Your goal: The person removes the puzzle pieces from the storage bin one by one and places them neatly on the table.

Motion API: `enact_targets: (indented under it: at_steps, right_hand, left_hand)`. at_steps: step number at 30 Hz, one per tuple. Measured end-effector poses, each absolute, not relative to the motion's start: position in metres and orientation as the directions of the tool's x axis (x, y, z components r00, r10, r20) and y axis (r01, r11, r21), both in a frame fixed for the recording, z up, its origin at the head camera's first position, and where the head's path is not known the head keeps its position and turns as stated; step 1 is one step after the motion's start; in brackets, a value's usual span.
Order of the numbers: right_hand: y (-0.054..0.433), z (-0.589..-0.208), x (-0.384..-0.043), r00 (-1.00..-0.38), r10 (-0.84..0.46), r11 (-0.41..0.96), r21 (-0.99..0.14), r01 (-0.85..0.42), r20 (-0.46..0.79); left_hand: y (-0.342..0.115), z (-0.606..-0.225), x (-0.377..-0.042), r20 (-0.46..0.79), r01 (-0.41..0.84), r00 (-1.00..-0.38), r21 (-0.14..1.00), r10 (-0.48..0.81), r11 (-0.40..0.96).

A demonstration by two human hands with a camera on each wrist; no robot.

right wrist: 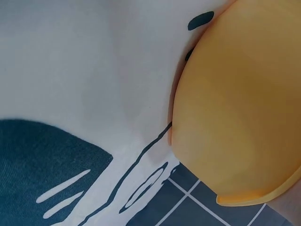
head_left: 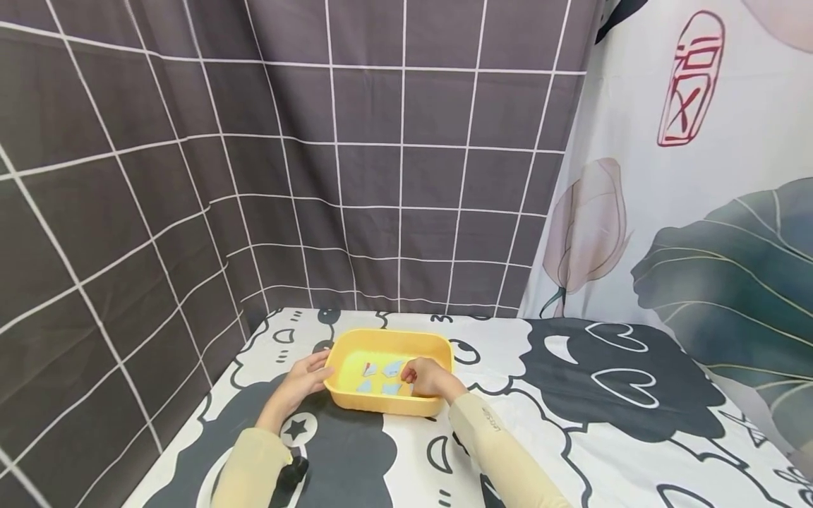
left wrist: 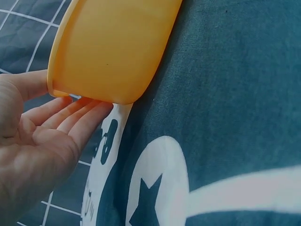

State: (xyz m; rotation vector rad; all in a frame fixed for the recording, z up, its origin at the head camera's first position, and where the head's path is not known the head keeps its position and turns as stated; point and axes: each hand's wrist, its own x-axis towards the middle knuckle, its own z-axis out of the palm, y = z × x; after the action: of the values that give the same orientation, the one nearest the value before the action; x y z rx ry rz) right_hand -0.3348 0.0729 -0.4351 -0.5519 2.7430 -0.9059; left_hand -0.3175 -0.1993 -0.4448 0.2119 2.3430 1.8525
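A yellow plastic basin [head_left: 356, 403] stands on the patterned cloth. Inside lie several flat, light-blue irregular pieces [head_left: 390, 389], one with a red mark [head_left: 370, 368]. My left hand [head_left: 306, 377] holds the basin's left end: in the left wrist view the thumb reaches the rim and the fingers lie along the outer wall. Over the right part of the basin, my right hand [head_left: 428, 377] reaches down among the pieces with bent fingers. Whether its fingertips pinch a piece is too small to make out. The right wrist view shows mainly the basin's outer wall [right wrist: 240, 103].
The black-and-white cartoon cloth [head_left: 483, 451] covers the surface under the basin. A dark curtain with white grid lines [head_left: 368, 173] hangs behind and at the left. A pale curtain with flowers and leaves [head_left: 591, 233] hangs at the right.
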Motion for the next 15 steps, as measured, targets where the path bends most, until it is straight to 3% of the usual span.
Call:
enact_targets:
  at_steps: [15]
  right_hand:
    - [0.0721,-0.437,-0.3347,-0.924,-0.382,0.772,-0.558,-0.306,-0.023]
  left_hand:
    - [-0.1995,-0.4475,-0.3192,-0.041,0.003,-0.98,0.976,0.194,0.218]
